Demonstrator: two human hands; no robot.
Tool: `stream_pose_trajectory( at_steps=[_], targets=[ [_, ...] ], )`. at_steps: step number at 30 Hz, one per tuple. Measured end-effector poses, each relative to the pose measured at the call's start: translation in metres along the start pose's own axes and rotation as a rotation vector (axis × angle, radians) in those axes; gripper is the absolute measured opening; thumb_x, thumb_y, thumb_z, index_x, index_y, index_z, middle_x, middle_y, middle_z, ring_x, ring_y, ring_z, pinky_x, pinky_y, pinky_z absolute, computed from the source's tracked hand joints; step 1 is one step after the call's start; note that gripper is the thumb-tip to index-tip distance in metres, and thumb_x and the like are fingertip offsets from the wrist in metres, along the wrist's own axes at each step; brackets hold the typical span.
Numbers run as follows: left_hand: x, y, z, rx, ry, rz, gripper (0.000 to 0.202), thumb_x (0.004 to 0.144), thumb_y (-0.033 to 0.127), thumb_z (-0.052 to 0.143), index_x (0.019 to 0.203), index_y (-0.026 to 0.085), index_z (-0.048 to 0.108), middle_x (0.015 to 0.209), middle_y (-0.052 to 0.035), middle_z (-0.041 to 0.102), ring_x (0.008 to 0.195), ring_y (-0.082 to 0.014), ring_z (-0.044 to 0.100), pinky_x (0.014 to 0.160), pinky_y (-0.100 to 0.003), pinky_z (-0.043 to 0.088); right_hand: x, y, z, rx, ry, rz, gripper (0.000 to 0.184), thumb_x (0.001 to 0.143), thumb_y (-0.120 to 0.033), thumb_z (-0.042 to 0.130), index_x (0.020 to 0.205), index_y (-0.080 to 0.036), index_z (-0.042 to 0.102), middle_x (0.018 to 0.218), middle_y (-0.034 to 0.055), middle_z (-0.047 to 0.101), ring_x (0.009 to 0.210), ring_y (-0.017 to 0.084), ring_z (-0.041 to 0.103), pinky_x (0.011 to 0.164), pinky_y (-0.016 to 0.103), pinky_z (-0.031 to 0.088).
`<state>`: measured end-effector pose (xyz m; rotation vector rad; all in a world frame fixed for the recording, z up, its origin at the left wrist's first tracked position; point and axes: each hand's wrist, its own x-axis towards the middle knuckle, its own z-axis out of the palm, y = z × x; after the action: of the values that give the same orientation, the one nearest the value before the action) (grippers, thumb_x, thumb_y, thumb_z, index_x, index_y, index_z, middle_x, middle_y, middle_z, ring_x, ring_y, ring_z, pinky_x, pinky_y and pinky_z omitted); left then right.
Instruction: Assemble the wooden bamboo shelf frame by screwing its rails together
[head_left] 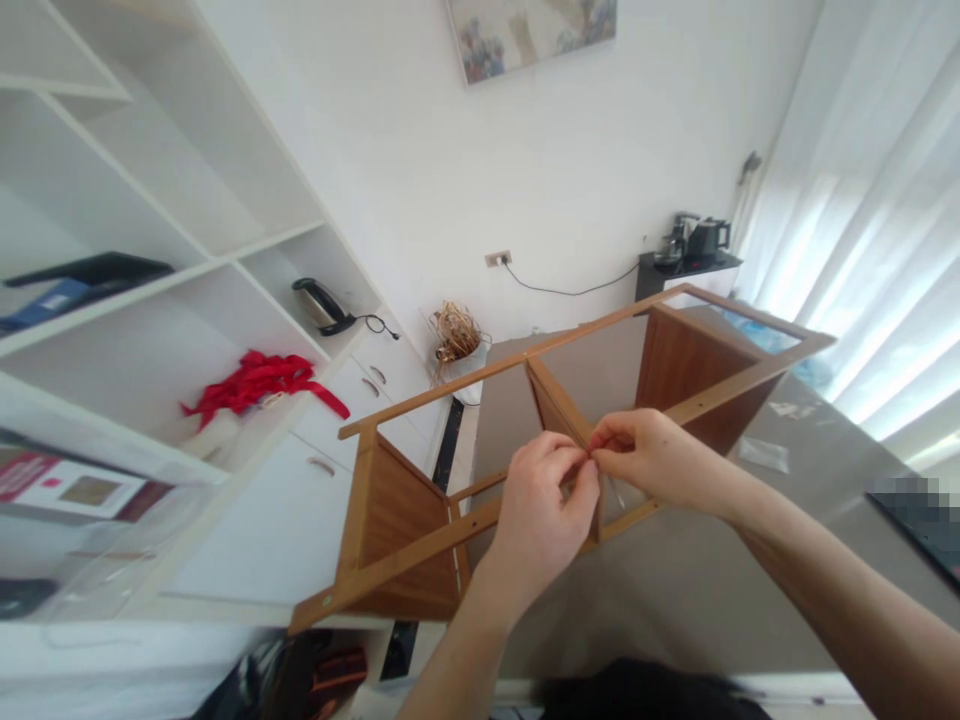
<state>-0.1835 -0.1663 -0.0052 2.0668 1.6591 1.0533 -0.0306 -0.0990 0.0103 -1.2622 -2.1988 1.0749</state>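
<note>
A wooden shelf frame with several brown panels lies on its side across the grey table. Over the middle of its near rail, my left hand is closed, thumb and index finger pinched together. My right hand meets it there, also in a pinch. The fingertips of both hands touch or nearly touch, and whatever small thing they hold is hidden. Just below the right fingers shows a thin, pale rod-like piece; I cannot tell whether a hand holds it. A middle panel stands right behind the hands.
On the grey table lie a clear plastic bag, small pale pieces and a dark flat device. White shelving at left holds a kettle and red ribbon. A dark stand is at back right.
</note>
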Motion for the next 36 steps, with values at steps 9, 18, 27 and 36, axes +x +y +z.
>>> stream_pose_trajectory(
  at_steps=[9,18,27,36],
  targets=[
    [-0.002,0.030,0.004,0.276,0.016,-0.104,0.014,0.082,0.032,0.062,0.078,0.019,0.066,0.084,-0.0033,0.062,0.084,-0.0199,0.057,0.079,-0.035,0.044,-0.003,-0.003,-0.020,-0.059,-0.051,-0.115,0.017,0.074,-0.028,0.056,0.071,-0.021,0.071,0.066,-0.0005,0.069,0.065,0.014,0.059,0.056,0.022,0.037],
    [-0.001,0.047,0.013,0.484,0.016,-0.161,0.016,0.085,0.024,0.057,0.073,0.019,0.065,0.080,-0.0030,0.064,0.082,-0.0197,0.057,0.082,-0.038,0.041,0.004,0.005,-0.025,-0.140,-0.093,-0.256,0.023,0.077,-0.028,0.051,0.062,-0.019,0.067,0.058,0.0000,0.063,0.058,0.013,0.054,0.051,0.022,0.031],
    [0.020,0.016,-0.020,0.498,-0.131,0.018,0.023,0.090,0.025,0.053,0.076,0.023,0.071,0.075,-0.0023,0.060,0.079,-0.0174,0.055,0.084,-0.037,0.039,0.016,0.003,-0.033,-0.342,-0.107,-0.317,0.033,0.083,-0.034,0.049,0.055,-0.020,0.062,0.051,0.0001,0.056,0.050,0.013,0.047,0.050,0.024,0.028],
    [0.027,0.001,-0.012,0.255,-0.136,0.158,0.021,0.092,0.025,0.049,0.101,0.019,0.067,0.098,-0.0069,0.064,0.094,-0.0196,0.055,0.088,-0.036,0.043,0.045,0.011,-0.031,-0.180,-0.127,-0.617,0.028,0.085,-0.015,0.042,0.089,-0.017,0.069,0.085,0.0049,0.068,0.078,0.015,0.059,0.074,0.026,0.043]
  ],
)
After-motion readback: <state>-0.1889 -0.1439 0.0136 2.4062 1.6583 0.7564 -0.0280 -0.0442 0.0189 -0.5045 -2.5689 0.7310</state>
